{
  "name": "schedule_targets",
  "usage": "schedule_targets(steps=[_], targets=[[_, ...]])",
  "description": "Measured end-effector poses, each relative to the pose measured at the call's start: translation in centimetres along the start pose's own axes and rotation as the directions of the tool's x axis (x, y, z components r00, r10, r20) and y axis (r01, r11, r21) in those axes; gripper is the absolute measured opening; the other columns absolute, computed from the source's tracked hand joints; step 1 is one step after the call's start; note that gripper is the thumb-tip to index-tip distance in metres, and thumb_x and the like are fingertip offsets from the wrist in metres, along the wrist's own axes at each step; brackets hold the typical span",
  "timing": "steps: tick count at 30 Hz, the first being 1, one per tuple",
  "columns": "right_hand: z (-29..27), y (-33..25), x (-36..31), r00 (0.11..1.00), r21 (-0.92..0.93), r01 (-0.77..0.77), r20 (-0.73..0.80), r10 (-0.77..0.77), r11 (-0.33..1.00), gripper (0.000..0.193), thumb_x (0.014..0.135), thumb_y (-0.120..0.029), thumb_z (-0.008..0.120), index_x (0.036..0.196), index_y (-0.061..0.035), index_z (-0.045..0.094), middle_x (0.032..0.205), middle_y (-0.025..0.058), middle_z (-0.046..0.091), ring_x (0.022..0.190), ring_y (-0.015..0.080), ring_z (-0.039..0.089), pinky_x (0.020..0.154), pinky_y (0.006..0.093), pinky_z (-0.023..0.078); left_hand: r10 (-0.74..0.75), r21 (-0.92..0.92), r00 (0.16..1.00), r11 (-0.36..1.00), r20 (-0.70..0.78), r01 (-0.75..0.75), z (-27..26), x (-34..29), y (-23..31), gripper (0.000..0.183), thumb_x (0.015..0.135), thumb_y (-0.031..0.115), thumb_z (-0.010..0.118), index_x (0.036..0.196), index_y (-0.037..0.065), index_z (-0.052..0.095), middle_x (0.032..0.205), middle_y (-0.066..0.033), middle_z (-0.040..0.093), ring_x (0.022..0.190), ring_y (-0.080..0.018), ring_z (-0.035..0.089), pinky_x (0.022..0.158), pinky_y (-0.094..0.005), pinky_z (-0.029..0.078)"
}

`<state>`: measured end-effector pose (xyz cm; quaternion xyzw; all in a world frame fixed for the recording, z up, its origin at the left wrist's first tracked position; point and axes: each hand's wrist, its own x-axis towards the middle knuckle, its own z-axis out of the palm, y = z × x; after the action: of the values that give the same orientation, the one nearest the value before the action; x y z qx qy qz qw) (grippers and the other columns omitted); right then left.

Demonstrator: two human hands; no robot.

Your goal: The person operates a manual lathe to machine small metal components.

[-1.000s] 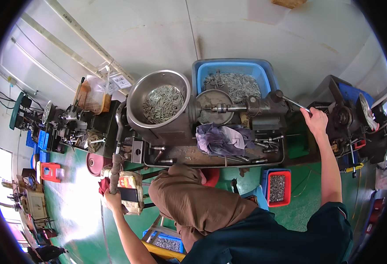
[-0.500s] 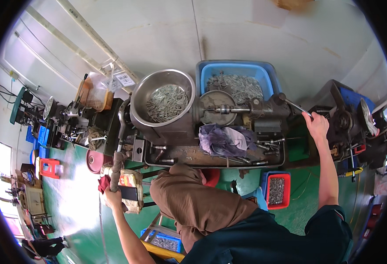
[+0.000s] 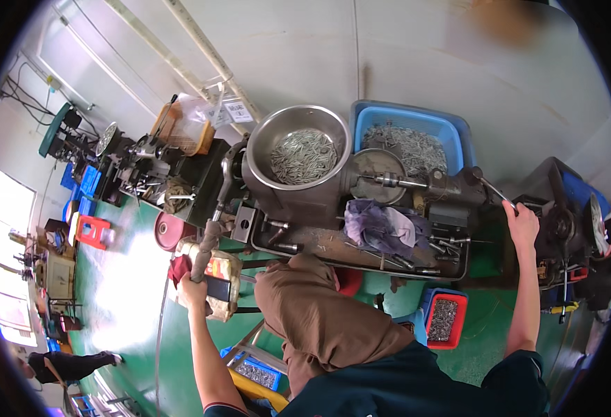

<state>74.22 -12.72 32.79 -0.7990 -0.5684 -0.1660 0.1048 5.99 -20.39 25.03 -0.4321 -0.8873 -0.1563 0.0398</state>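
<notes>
My left hand (image 3: 193, 290) is closed around the cloth-wrapped end of a long machine lever (image 3: 208, 244), with dark red cloth (image 3: 179, 268) beside the fingers. My right hand (image 3: 523, 226) grips the outer end of a thin metal lever (image 3: 494, 187) on the right of the bench machine (image 3: 295, 207). Between the hands, a steel bowl (image 3: 255, 163) full of small slim metal pieces stands on the machine. To its right, the machine's spindle (image 3: 401, 181) runs in front of a blue basket (image 3: 460, 142) of similar pieces. A crumpled purple rag (image 3: 382, 226) lies on the metal tray (image 3: 319, 240).
Loose cylindrical tools (image 3: 288, 247) lie in the tray. A red bin (image 3: 454, 333) of metal pieces and a blue bin (image 3: 272, 381) stand on the green floor. A dark phone (image 3: 218, 288) rests on a package beside my left hand. Other machines flank the bench; another person (image 3: 76, 365) is at the lower left.
The view has turned, so the bench appears farther right and tilted, and more of the other person shows. Both hands keep hold of their levers; no clear lever movement shows.
</notes>
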Motion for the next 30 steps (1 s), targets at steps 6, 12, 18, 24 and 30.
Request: schedule_targets(steps=[6, 12, 18, 24, 30], targets=[[1.1, -0.2, 2.3, 0.904, -0.124, 0.129, -0.394, -0.169, 0.984, 0.029, 0.074, -0.035, 0.057, 0.077, -0.0063, 0.055, 0.083, 0.0097, 0.056, 0.086, 0.0269, 0.051, 0.069, 0.0404, 0.04, -0.007, -0.036, 1.0, 0.999, -0.004, 0.007, -0.7, -0.1, 1.4, 0.02, 0.062, 0.022, 0.061, 0.074, 0.005, 0.059, 0.069, -0.0179, 0.058, 0.069, -0.0357, 0.056, 0.06, -0.0431, 0.044], [3.1, -11.7, 7.1, 0.944, 0.284, 0.248, -0.284, -0.166, 0.926, 0.02, 0.064, -0.026, 0.063, 0.077, -0.0114, 0.06, 0.086, 0.0073, 0.056, 0.093, 0.0255, 0.048, 0.076, 0.041, 0.037, -0.038, 0.005, 0.999, 0.999, 0.016, 0.038, -0.4, 0.1, 0.4, 0.021, 0.062, 0.022, 0.061, 0.075, 0.005, 0.059, 0.069, -0.0182, 0.058, 0.069, -0.0355, 0.056, 0.061, -0.0423, 0.043], [4.0, -24.0, 5.7, 0.859, 0.611, 0.346, 0.1, -0.503, 0.712, 0.014, 0.057, -0.022, 0.063, 0.067, -0.0128, 0.063, 0.078, 0.0076, 0.06, 0.087, 0.0268, 0.052, 0.076, 0.0383, 0.042, -0.111, -0.035, 0.992, 0.993, 0.06, 0.113, 0.3, 0.7, -0.5, 0.02, 0.061, 0.021, 0.061, 0.074, 0.005, 0.059, 0.069, -0.0183, 0.058, 0.068, -0.0355, 0.056, 0.061, -0.0423, 0.043], [5.5, -26.7, 5.1, 0.757, 0.789, 0.179, 0.271, -0.594, 0.588, 0.015, 0.056, -0.017, 0.06, 0.065, -0.0058, 0.063, 0.068, 0.0114, 0.061, 0.071, 0.0269, 0.058, 0.069, 0.0336, 0.045, -0.081, -0.012, 0.997, 0.997, -0.009, 0.081, -0.7, -1.1, 1.9, 0.019, 0.061, 0.021, 0.061, 0.07, 0.004, 0.058, 0.067, -0.0184, 0.057, 0.066, -0.0356, 0.056, 0.059, -0.0437, 0.043], [5.4, -27.0, 4.9, 0.756, 0.799, 0.145, 0.291, -0.587, 0.583, 0.017, 0.057, -0.019, 0.06, 0.068, -0.0063, 0.063, 0.071, 0.0101, 0.061, 0.072, 0.0247, 0.059, 0.069, 0.0324, 0.045, -0.133, 0.046, 0.989, 0.99, -0.057, 0.136, -1.2, -4.5, 4.6, 0.02, 0.06, 0.021, 0.061, 0.071, 0.005, 0.06, 0.065, -0.0177, 0.058, 0.065, -0.0356, 0.056, 0.056, -0.0439, 0.043]])
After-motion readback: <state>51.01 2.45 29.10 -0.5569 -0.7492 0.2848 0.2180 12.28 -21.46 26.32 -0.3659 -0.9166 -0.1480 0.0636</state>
